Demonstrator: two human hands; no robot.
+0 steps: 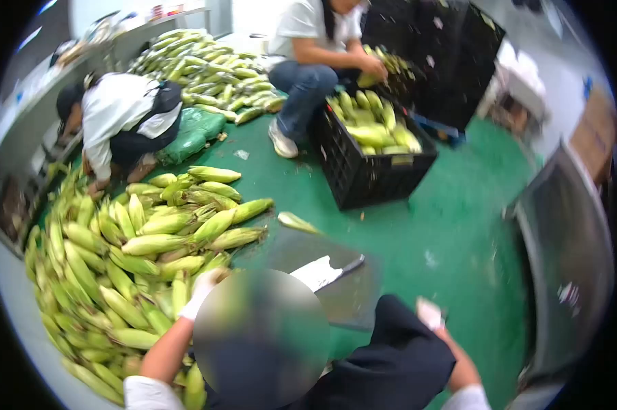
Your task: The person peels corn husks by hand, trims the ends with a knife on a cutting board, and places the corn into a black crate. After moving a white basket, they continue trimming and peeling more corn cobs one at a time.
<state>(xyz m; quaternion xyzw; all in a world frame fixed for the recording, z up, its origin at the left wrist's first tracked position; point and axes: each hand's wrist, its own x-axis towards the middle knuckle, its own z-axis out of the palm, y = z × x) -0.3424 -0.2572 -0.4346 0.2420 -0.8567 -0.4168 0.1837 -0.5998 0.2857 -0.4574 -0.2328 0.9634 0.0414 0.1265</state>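
Note:
My left hand [204,288], in a pale glove, is at the right edge of a large heap of unhusked corn ears [161,244]. A round blurred patch covers part of the view beside it, and I cannot make out whether its fingers hold an ear. To the right of my bent knee is my right hand [429,313], also pale-gloved, with its fingers too smeared to read. Between my hands, a cleaver [319,273] with a dark handle lies flat on a grey cutting board [353,301] on the floor.
One co-worker [127,116] bends over the heap at left; another [308,68] squats by a black crate [370,171] of corn, handling an ear. Behind lies another corn pile [206,72]. A green sack [192,137] sits between. A metal panel [561,253] stands at right.

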